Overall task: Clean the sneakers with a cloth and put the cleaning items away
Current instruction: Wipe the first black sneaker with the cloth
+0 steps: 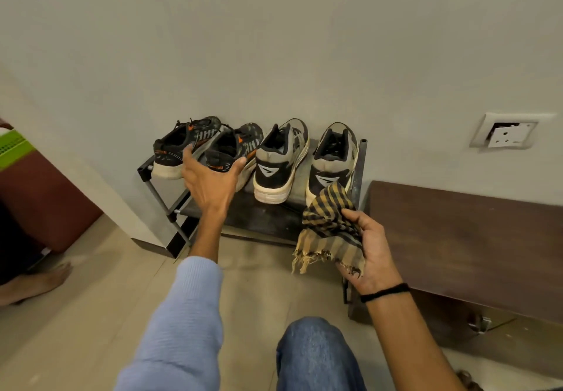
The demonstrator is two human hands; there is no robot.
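On the top shelf of the low dark metal shoe rack point(268, 223) by the wall, at the left, sits a pair of black mesh sneakers with orange marks point(253, 144). Our left hand point(213, 180) spreads wide around the heel of the right shoe, not yet closed on it. We judge the shoe light, soft on top and stiff at the heel, so we should grasp it there. Beside them stand two grey-and-beige sneakers point(280, 159). Further right, our right hand point(373, 250) clutches a limp tan-and-black checked cloth point(329, 229), fringe dangling.
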